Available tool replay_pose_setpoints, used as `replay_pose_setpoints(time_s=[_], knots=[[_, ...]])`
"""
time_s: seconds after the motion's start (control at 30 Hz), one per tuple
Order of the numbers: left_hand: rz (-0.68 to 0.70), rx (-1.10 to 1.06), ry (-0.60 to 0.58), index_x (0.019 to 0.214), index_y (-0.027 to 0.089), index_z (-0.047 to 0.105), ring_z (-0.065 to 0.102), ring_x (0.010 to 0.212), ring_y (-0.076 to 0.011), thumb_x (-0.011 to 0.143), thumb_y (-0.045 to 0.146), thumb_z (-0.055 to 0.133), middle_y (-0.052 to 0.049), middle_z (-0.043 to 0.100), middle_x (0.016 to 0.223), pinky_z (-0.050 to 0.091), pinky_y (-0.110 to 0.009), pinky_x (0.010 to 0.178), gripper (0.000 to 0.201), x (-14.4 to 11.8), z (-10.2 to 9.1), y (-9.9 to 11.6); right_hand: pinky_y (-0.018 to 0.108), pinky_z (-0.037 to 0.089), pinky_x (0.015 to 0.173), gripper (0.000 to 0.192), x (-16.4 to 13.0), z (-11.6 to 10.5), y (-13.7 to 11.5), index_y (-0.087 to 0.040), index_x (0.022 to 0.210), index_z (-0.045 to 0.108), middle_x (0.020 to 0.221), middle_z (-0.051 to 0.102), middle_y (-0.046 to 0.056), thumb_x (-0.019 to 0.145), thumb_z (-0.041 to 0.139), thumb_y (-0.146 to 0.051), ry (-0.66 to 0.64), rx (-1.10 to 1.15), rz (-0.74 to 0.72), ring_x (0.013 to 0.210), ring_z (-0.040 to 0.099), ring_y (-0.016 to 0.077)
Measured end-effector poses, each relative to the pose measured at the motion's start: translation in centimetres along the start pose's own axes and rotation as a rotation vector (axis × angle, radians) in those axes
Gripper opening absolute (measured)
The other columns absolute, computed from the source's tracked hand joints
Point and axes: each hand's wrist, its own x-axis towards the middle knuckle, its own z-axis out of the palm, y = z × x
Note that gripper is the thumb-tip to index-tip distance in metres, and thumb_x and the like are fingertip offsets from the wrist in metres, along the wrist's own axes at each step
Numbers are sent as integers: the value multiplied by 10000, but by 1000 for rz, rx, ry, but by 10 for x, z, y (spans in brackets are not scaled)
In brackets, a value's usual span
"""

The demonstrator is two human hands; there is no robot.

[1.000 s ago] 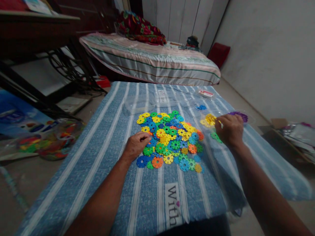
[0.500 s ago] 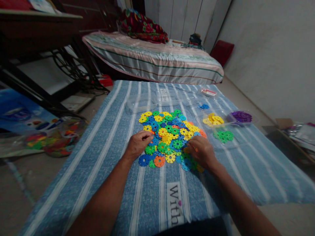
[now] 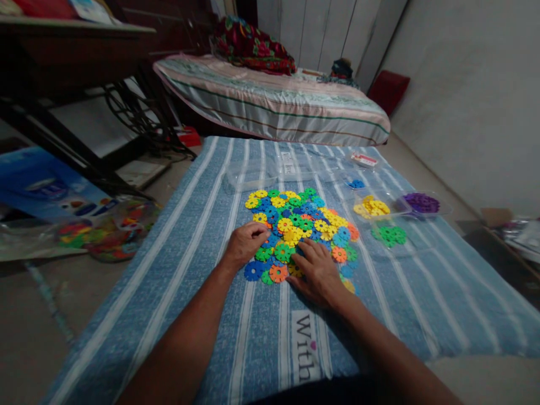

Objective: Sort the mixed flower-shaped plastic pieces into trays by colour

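Note:
A loose pile of notched plastic flower discs, with a green disc [image 3: 283, 252] among blue, yellow and orange ones, lies on the striped cloth. At the pile's left edge is my left hand [image 3: 245, 244], fingers curled together; whatever they may pinch is hidden. My right hand [image 3: 319, 271] rests palm down over the front right of the pile, fingers stretched out and touching discs. Close to its thumb lies an orange disc [image 3: 278, 274]. A dark blue disc [image 3: 253, 271] lies just below my left hand.
Right of the pile are clear containers with yellow discs [image 3: 372, 206], purple discs [image 3: 419, 203] and green discs [image 3: 388, 235]. Several blue discs [image 3: 356, 184] sit farther back. A clear plastic box [image 3: 252, 181] stands behind the pile. A bed [image 3: 278, 107] is beyond the table.
My right hand has moved left and toward me across the pile, and its fingers have gone from bunched to spread. My left hand stays at the pile's left edge. The view has shifted slightly.

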Motion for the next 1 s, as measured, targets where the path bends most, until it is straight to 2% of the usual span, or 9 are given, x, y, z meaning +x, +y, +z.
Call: replay_pose_setpoints(time_s=[0.13, 0.37, 0.63, 0.7, 0.8, 0.9, 1.0], knots=[[24, 7, -12, 718, 186, 681, 666, 829, -172, 782, 349, 588, -41, 707, 867, 523, -273, 761, 198, -1, 1, -2, 525, 399, 987, 259, -3, 0, 1, -173, 1043, 656, 1239, 583, 165, 874, 637, -369, 18, 26, -16, 1232, 458, 343], [37, -18, -1, 711, 183, 673, 665, 815, -170, 785, 349, 591, -44, 698, 861, 523, -275, 742, 199, -1, 2, -3, 499, 404, 979, 134, -12, 3, 7, -183, 869, 630, 1144, 630, 129, 916, 551, -282, 129, 76, -27, 1198, 495, 303], [53, -4, -3, 691, 190, 663, 662, 810, -170, 787, 354, 596, -39, 696, 843, 519, -280, 738, 201, -1, 2, -4, 511, 381, 988, 168, -20, 5, 22, -191, 740, 606, 1056, 653, 115, 900, 555, -199, 253, -91, 121, 1138, 518, 294], [72, 12, -11, 692, 190, 660, 658, 802, -170, 796, 366, 594, -42, 691, 845, 517, -282, 730, 215, -1, 2, -4, 499, 385, 994, 156, -20, 5, 20, -189, 760, 613, 1048, 653, 114, 902, 550, -189, 269, -88, 133, 1144, 519, 288], [104, 47, -25, 693, 192, 652, 651, 787, -169, 802, 382, 598, -41, 685, 844, 513, -287, 716, 226, -3, 2, 0, 503, 373, 1023, 109, -20, 4, 15, -183, 872, 640, 1103, 642, 119, 912, 552, -232, 239, -41, 72, 1189, 499, 294], [134, 92, -19, 706, 196, 642, 648, 815, -174, 794, 407, 621, -41, 678, 853, 521, -301, 755, 229, -5, 5, 5, 538, 349, 1038, 214, -19, 1, 9, -181, 1008, 649, 1191, 615, 131, 902, 592, -358, 135, -23, 17, 1247, 449, 331], [170, 153, -10, 751, 193, 642, 644, 908, -200, 754, 441, 674, -59, 671, 921, 525, -338, 849, 249, -8, 9, 12, 558, 332, 1045, 294, -19, 1, 7, -179, 1063, 647, 1240, 593, 145, 890, 607, -413, 76, -33, 15, 1279, 414, 348]])
